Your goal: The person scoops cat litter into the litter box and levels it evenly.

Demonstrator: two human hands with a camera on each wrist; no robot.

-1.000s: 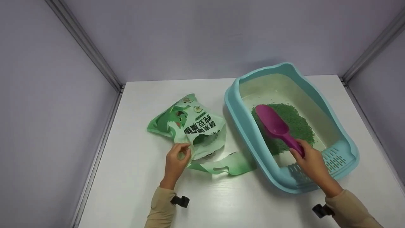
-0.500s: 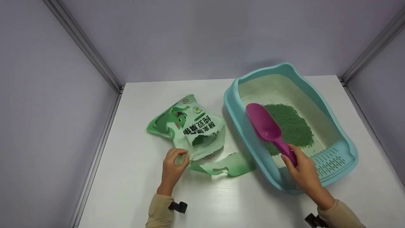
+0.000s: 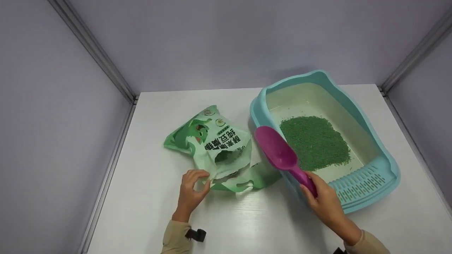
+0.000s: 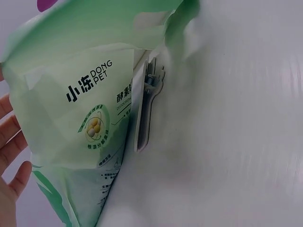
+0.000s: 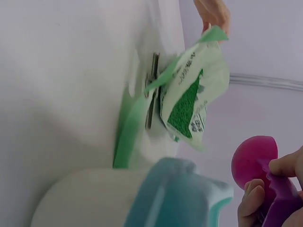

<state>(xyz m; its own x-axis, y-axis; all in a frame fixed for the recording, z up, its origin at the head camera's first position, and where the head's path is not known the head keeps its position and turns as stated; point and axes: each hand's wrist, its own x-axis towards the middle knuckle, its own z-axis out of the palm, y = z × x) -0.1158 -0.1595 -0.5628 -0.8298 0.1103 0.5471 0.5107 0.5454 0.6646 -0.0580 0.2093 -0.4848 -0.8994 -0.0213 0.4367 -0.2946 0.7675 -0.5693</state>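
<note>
In the head view my right hand (image 3: 325, 201) grips the handle of a magenta scoop (image 3: 275, 148). The scoop's bowl faces up with nothing visible in it and overlaps the left rim of a light-blue litter box (image 3: 259, 113). Green cat litter pellets (image 3: 314, 141) lie spread inside the box. To the left, a green cat litter bag (image 3: 226, 137) lies on its side, its torn mouth (image 3: 226, 157) gaping toward me. My left hand (image 3: 190, 194) pinches the bag's edge beside that mouth, thumb and fingertips right at the film.
A torn green strip with a handle hole (image 3: 261, 176) lies between bag and box on the white table (image 3: 148, 211). A slim metal tool (image 4: 149, 104) rests beside the bag in the left wrist view. Grey walls (image 3: 229, 42) enclose the back and sides.
My right hand has carried the scoop left and toward me, from above the litter to the box's left rim. My left hand has shifted slightly toward me at the bag's edge.
</note>
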